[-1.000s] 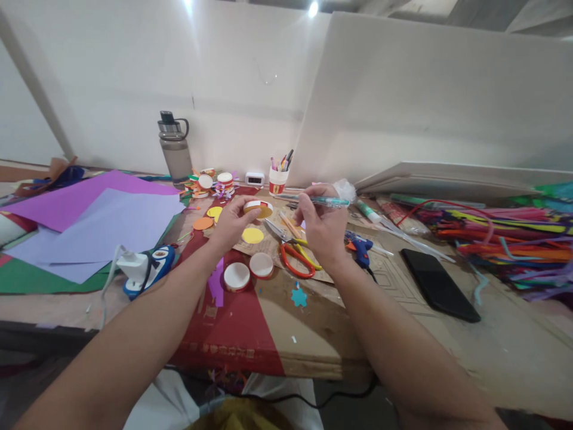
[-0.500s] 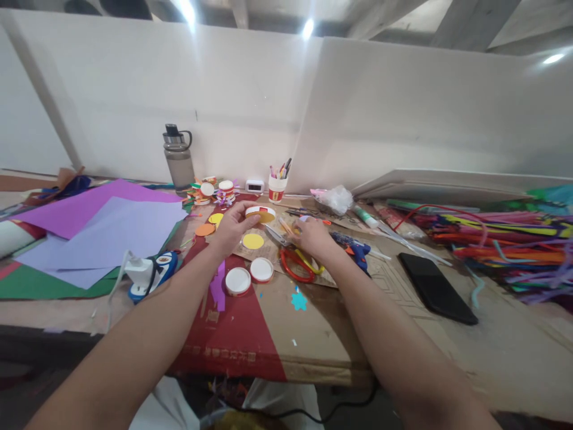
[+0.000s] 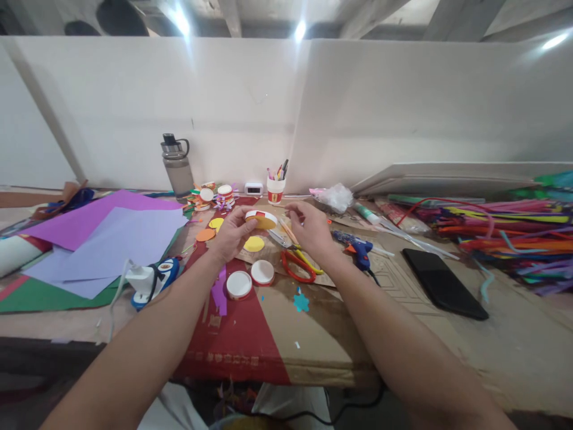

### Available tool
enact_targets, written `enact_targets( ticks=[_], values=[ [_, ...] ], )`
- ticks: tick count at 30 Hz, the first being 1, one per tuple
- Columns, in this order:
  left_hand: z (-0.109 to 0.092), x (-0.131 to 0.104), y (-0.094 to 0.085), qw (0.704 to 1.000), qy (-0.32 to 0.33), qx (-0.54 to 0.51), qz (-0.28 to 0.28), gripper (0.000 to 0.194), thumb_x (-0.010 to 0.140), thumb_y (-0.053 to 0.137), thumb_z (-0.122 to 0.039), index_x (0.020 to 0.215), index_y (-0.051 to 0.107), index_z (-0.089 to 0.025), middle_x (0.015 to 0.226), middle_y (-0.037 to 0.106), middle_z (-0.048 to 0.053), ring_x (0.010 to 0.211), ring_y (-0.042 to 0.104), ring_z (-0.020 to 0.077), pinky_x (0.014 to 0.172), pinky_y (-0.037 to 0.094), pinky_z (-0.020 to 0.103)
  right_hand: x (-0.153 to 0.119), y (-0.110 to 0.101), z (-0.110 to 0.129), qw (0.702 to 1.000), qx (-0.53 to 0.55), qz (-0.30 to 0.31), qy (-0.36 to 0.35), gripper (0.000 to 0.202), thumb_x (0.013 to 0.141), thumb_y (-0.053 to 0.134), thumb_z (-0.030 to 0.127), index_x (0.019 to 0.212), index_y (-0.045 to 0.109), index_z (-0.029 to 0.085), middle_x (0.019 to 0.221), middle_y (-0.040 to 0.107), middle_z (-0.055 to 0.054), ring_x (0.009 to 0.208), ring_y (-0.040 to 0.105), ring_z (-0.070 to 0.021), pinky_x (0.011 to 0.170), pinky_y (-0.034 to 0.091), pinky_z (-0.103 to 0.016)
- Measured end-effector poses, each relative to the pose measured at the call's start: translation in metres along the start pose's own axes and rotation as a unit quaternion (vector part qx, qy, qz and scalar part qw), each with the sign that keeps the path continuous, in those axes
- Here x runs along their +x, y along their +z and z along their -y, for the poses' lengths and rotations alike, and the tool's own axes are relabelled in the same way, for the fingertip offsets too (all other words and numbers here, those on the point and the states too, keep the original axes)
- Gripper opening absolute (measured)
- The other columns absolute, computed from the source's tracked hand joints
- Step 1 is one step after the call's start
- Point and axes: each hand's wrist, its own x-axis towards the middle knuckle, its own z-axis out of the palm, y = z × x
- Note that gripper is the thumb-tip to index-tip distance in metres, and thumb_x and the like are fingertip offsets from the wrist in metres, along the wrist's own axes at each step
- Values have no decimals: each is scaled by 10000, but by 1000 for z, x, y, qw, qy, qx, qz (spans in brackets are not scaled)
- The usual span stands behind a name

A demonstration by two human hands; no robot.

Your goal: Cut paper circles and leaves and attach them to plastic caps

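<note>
My left hand (image 3: 233,232) grips a shallow round paper-cup piece (image 3: 261,219) by its left edge, its white and red rim up and its yellow-orange face tilted towards me. Right of it, my right hand (image 3: 311,228) is raised over the scissors (image 3: 299,266), fingers bent and apart from the thumb; nothing shows between them. The scissors have red and yellow handles and lie on the cardboard. Below the left hand are a yellow paper disc (image 3: 254,243) and two white cup pieces (image 3: 239,285) (image 3: 262,272). An orange disc (image 3: 205,235) lies to the left.
A blue glue gun (image 3: 362,253) and a black phone (image 3: 441,280) lie right, before a heap of pipe cleaners (image 3: 519,239). Purple paper sheets (image 3: 107,245) and a power strip (image 3: 156,280) are left. A bottle (image 3: 177,170) and a pen cup (image 3: 276,190) stand behind.
My right hand has lifted and moved slightly towards the cup piece. A small pale thing near its fingertips no longer shows. My left hand keeps its hold, and the view has tilted slightly up.
</note>
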Motion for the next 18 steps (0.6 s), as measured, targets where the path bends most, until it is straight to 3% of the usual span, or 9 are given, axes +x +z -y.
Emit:
enact_targets(
  ticks=[3, 6, 11, 18],
  values=[
    [1, 0, 0, 1000, 15, 10, -10, 434, 630, 877, -405, 921, 625, -205, 902, 714, 19, 845, 713, 199, 714, 613, 362, -6, -1, 21, 995, 90, -29, -35, 222, 943, 459, 206, 1033, 661, 191, 947, 703, -59, 838, 652, -168, 720, 517, -297],
    [1, 1, 1, 999, 20, 15, -30, 431, 628, 876, -400, 932, 644, -199, 913, 719, 25, 839, 703, 188, 701, 612, 342, -14, 4, 33, 992, 110, -15, -61, 199, 920, 555, 254, 1099, 633, 217, 1050, 668, -72, 890, 636, -170, 715, 541, -297],
    [0, 2, 7, 998, 13, 12, -65, 431, 676, 846, -411, 999, 678, -181, 1008, 719, 53, 904, 688, 186, 726, 614, 320, -22, 18, 31, 991, 130, -7, -36, 373, 864, 608, 175, 1228, 565, 244, 1198, 565, -95, 981, 618, -179, 797, 596, -340],
    [6, -3, 16, 997, -42, -50, -39, 390, 770, 761, -481, 1017, 718, -184, 1077, 734, 108, 1004, 705, 268, 866, 586, 391, -24, 25, 29, 993, 120, 13, -2, 566, 798, 703, 163, 1319, 501, 250, 1314, 474, -127, 1209, 548, -260, 970, 574, -462]
  ],
)
